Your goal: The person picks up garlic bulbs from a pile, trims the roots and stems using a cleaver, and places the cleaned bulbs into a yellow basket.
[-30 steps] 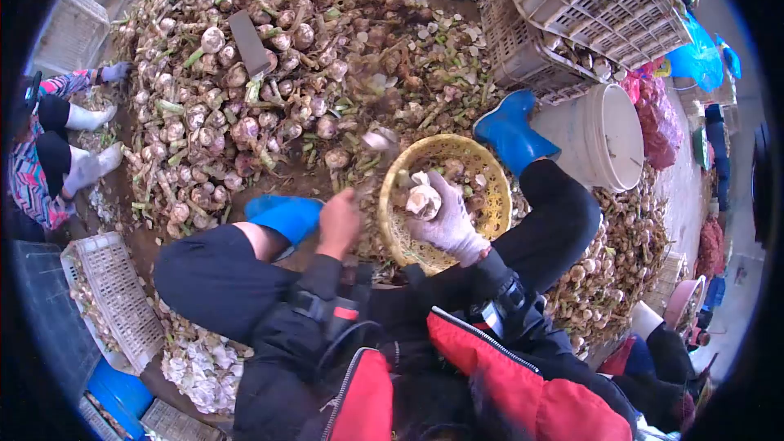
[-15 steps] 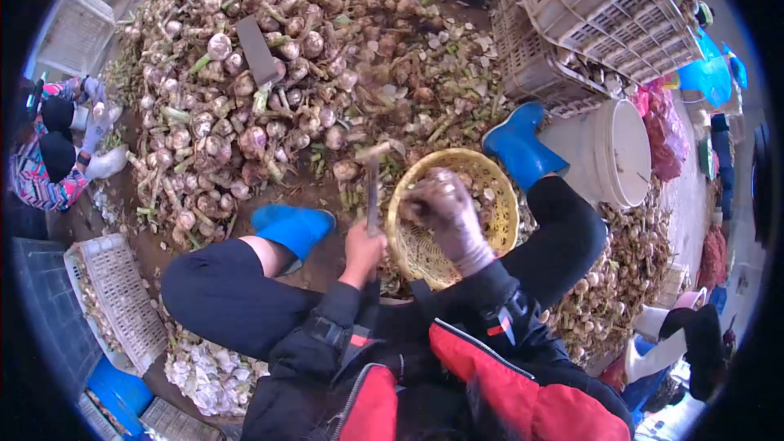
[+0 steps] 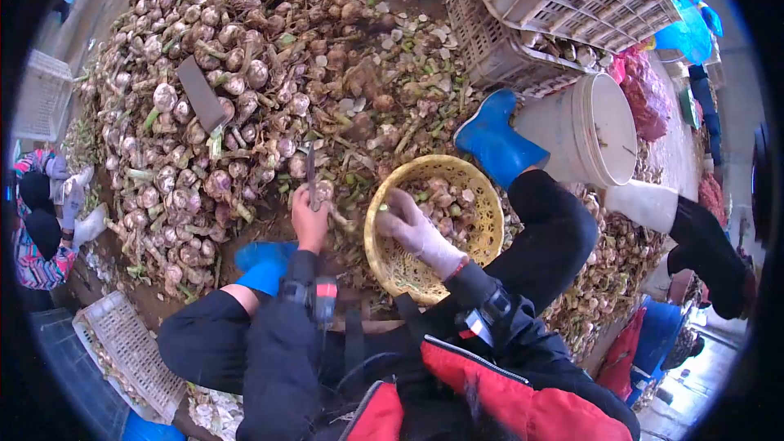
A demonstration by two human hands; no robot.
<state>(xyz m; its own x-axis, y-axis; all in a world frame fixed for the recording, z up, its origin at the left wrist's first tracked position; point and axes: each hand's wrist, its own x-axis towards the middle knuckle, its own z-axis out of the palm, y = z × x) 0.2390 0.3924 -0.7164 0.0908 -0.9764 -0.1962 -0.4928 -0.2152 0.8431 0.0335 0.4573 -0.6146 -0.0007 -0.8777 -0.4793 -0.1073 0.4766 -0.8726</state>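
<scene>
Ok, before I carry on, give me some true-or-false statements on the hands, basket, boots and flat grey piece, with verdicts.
1. The left hand holds a knife. True.
2. Both hands wear gloves. False: only the right hand is gloved; the left one is bare.
3. The yellow basket has garlic in it. True.
4. The flat grey piece lies inside the basket. False: the flat grey piece lies on the garlic heap.
5. The wearer's boots are red. False: the left boot and right boot are blue.
6. A white bucket is beside the right boot. True.
</scene>
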